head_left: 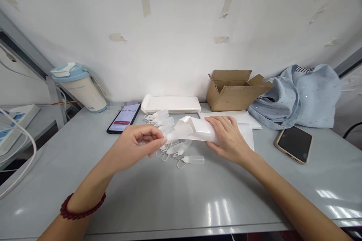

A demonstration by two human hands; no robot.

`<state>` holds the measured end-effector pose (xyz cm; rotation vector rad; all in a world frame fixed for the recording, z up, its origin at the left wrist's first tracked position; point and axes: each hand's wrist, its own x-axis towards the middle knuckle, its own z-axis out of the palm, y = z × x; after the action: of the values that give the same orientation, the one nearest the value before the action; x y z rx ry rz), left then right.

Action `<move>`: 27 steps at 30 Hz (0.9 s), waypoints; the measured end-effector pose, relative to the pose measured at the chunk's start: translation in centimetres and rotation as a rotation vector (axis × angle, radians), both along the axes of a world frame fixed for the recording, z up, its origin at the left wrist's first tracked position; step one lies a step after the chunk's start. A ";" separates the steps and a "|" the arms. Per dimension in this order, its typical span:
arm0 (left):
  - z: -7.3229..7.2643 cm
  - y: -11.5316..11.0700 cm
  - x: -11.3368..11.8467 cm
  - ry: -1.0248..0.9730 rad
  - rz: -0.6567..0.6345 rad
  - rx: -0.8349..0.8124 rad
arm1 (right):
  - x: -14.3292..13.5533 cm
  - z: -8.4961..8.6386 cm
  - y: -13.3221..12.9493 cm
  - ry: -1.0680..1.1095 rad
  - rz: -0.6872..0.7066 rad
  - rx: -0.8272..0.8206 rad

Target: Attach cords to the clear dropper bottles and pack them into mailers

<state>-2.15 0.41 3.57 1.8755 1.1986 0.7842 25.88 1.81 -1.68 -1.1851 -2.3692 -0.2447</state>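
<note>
Right — left hand (138, 141) pinches a small bottle (169, 135) at the mouth of the white paper bag (198, 130), which the right hand (226, 135) grips over the table (175, 196). Bagging step, prob — next needs the bag mouth kept open. More bottles (161, 118) lie just behind.

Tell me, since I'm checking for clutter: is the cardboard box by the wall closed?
No, the cardboard box stands by the wall with its flaps folded open.
</note>
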 end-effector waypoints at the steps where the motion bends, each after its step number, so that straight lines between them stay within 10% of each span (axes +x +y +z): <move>1: 0.0 0.1 -0.2 0.008 0.026 0.032 | 0.0 0.0 0.0 0.000 0.004 -0.002; 20: -2.2 0.2 1.8 0.019 0.174 0.382 | -1.9 0.6 -2.0 0.016 0.157 -0.096; 27: -3.3 -0.1 2.9 0.138 -0.077 0.516 | -2.4 0.6 -2.4 0.034 0.190 -0.104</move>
<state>0.71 0.28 0.25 2.4123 1.0638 1.0037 23.50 -0.59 -1.07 -0.9919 -2.4701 -0.0378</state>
